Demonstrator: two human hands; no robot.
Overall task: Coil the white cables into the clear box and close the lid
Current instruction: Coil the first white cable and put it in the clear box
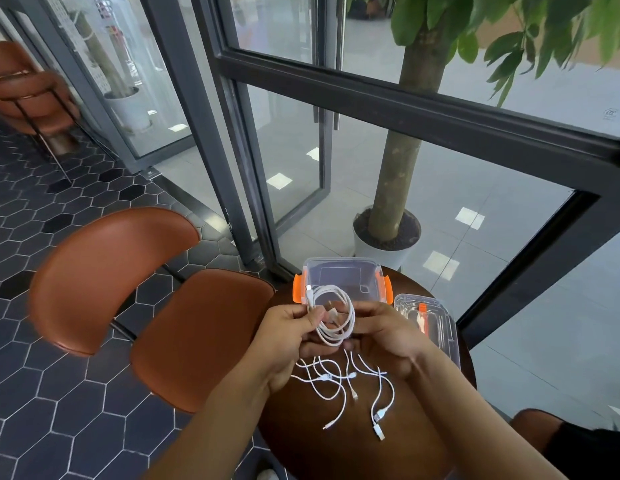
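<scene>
Fingers of L hand (pixel 284 336) & R hand (pixel 381 332) pinch white cable coil (pixel 333 315) above table (pixel 336 441).

Coiled white cable (pixel 333 315) between both hands, above clear box (pixel 341 277).

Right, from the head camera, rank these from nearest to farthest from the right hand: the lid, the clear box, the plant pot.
From the right hand:
1. Lid, just to its right on the table.
2. Clear box, just beyond the hands.
3. Plant pot, on the floor past the table.
</scene>
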